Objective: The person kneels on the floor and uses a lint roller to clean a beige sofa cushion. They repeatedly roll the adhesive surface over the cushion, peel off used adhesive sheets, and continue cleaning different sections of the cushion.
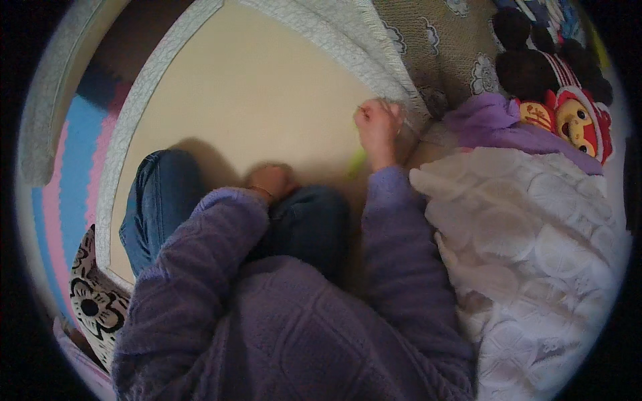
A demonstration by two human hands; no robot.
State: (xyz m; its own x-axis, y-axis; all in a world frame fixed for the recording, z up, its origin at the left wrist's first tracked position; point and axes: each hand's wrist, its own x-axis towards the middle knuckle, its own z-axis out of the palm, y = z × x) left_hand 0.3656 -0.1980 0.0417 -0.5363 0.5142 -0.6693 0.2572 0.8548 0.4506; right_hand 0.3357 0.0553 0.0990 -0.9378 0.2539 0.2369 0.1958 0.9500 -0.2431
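Note:
A pale yellow surface with a patterned grey-white border (241, 90) lies before me, under my knees in blue jeans (306, 225). My left hand (271, 181), with a thin band at its wrist, rests low between my knees, close to the right knee; its fingers are mostly hidden. My right hand (379, 120) is raised over the right part of the surface, near the border, with its fingers curled and slightly blurred. Whether something small is in it I cannot tell. A blurred yellow-green thing (356, 163) shows just left of my right wrist.
At the right lie a white textured blanket (506, 230), a purple cloth (481, 120) and a red and yellow plush toy (577, 123). Brown patterned fabric (451, 55) is behind them. Pink and blue floor mats (80, 145) and a flower-patterned cushion (95, 306) are at the left.

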